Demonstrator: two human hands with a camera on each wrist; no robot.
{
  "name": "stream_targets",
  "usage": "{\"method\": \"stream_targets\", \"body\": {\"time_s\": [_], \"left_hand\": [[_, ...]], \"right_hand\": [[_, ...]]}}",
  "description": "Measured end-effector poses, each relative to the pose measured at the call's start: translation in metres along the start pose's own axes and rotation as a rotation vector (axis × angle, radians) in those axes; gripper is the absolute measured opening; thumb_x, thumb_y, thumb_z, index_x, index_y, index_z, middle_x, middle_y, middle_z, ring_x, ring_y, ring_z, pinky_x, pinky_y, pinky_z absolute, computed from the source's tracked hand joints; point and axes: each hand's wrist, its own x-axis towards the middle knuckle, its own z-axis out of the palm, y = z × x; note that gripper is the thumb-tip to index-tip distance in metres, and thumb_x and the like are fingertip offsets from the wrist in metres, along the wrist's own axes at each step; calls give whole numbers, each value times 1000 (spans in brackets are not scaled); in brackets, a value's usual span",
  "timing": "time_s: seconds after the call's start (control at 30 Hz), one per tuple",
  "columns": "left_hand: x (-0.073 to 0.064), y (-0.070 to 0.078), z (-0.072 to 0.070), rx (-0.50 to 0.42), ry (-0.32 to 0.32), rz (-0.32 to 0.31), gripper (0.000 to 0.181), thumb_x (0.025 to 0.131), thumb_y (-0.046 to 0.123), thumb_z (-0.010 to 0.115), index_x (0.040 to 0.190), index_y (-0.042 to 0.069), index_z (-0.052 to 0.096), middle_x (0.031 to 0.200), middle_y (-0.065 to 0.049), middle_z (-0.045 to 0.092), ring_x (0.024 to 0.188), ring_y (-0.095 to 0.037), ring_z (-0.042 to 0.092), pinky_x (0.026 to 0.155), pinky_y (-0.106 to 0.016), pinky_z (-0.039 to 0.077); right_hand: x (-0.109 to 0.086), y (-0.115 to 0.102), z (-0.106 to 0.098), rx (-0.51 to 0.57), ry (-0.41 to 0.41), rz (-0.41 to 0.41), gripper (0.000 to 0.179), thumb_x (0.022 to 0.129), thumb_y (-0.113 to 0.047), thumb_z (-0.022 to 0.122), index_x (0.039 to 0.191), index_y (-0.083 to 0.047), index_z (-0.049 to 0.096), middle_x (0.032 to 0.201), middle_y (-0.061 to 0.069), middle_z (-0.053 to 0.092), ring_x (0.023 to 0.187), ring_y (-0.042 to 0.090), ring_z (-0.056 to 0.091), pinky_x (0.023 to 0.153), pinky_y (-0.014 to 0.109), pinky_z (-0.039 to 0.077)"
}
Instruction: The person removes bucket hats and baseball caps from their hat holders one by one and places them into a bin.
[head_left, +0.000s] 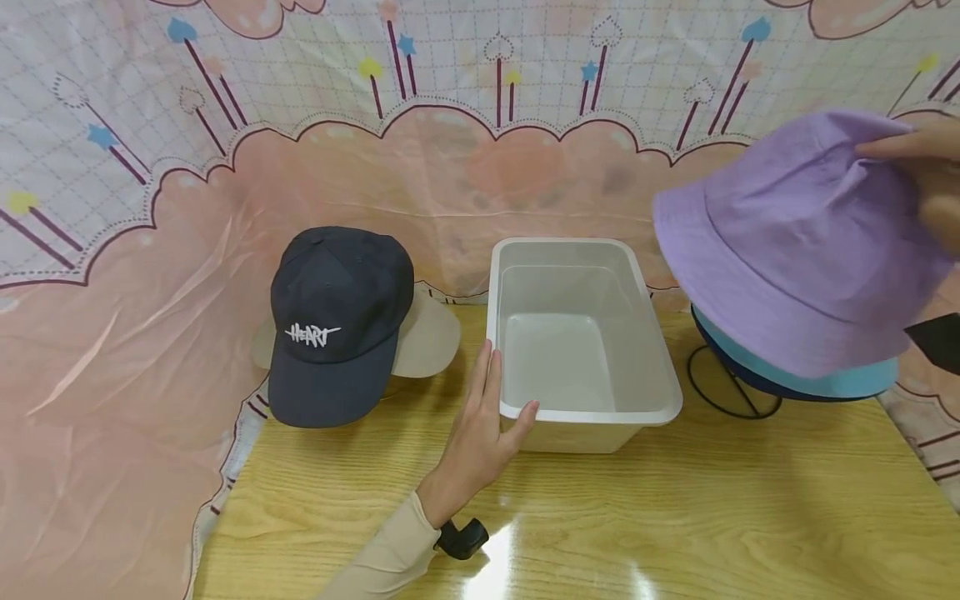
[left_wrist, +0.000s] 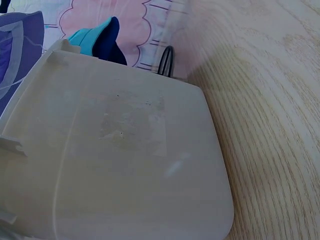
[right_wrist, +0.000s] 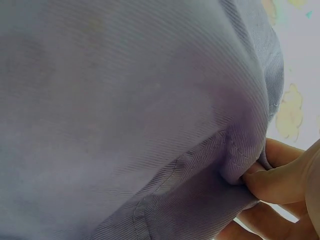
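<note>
A purple bucket hat [head_left: 795, 242] is held up at the right by my right hand [head_left: 930, 175], which pinches the crown's fabric. The right wrist view shows the thumb and fingers gathering a fold of the hat [right_wrist: 125, 100]. At the front left corner of a pale plastic bin [head_left: 588, 417], my left hand [head_left: 476, 446] rests with straight fingers along the side and the thumb on the front rim. The left wrist camera faces the bin's outer wall [left_wrist: 135, 135]; no left fingers appear there. The bin's visible inside holds nothing.
To the left, a navy cap [head_left: 337, 292] with white lettering sits over a beige cap [head_left: 431, 337]. A light-blue and navy hat [head_left: 847, 381] on a black wire stand [head_left: 723, 414] is partly hidden behind the purple hat. Patterned cloth [head_left: 450, 183] hangs behind the wooden table [head_left: 675, 508].
</note>
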Motion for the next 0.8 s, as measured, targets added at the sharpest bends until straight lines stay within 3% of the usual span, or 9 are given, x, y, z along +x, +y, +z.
{"method": "stream_targets", "body": {"time_s": [0.07, 0.13, 0.23, 0.3, 0.37, 0.43, 0.57, 0.67, 0.8], "left_hand": [[0, 0, 1, -1, 3, 0, 80, 95, 44, 49, 147, -8, 18, 156, -18, 5, 142, -26, 13, 106, -45, 29], [-1, 0, 1, -3, 8, 2, 80, 95, 44, 49, 147, -8, 18, 156, -18, 6, 142, -26, 12, 105, -45, 29], [-1, -1, 2, 1, 15, 8, 80, 95, 44, 49, 147, -8, 17, 156, -18, 6, 142, -27, 12, 105, -46, 29], [0, -1, 3, 3, 20, 14, 80, 95, 44, 49, 147, -8, 17, 156, -19, 6, 142, -27, 12, 105, -46, 29], [0, -1, 4, 7, 24, 20, 80, 95, 44, 49, 147, -8, 17, 156, -19, 6, 142, -27, 12, 105, -46, 29], [0, -1, 4, 9, 28, 24, 80, 95, 43, 49, 147, -8, 17, 156, -19, 6, 142, -26, 12, 106, -46, 29], [0, -2, 6, 10, 34, 28, 80, 95, 43, 49, 147, -9, 17, 156, -20, 6, 142, -26, 11, 106, -47, 29], [-1, -1, 7, 10, 33, 27, 80, 95, 44, 49, 147, -9, 16, 156, -20, 6, 142, -26, 11, 107, -47, 28], [1, 0, 7, 15, 32, 21, 81, 95, 44, 49, 147, -9, 17, 156, -19, 6, 142, -27, 10, 107, -48, 27]], "right_hand": [[2, -11, 0, -136, 30, 67, 66, 70, 15, 49, 131, -11, 59, 130, -21, 47, 108, -15, 37, 91, 4, 26], [10, -22, 9, -161, 125, 87, 51, 77, 11, 49, 121, -8, 66, 119, -31, 47, 97, -17, 41, 81, 3, 30], [19, -45, 26, -179, 322, 150, 35, 89, 0, 43, 105, -6, 73, 111, -21, 61, 81, -21, 42, 71, 3, 32], [24, -57, 31, -172, 319, 174, 34, 90, 0, 43, 104, -4, 73, 112, -8, 65, 83, -22, 41, 75, 3, 32], [28, -67, 35, -161, 310, 192, 34, 91, 0, 42, 103, -4, 74, 111, 9, 66, 80, -20, 42, 71, 5, 33], [32, -73, 38, -182, 299, 172, 35, 89, 1, 43, 102, -5, 75, 110, 9, 67, 75, -15, 39, 62, 8, 30], [38, -83, 44, -261, 285, 116, 33, 89, -3, 46, 99, -10, 76, 106, 15, 68, 76, -17, 44, 57, 9, 25], [42, -89, 47, -324, 266, 65, 32, 89, -7, 47, 98, -13, 77, 102, 14, 69, 63, -3, 53, 54, 9, 24], [48, -92, 51, -423, 287, -40, 33, 89, -11, 46, 100, -16, 77, 90, 13, 71, 41, 15, 37, 43, 18, 20]]}}
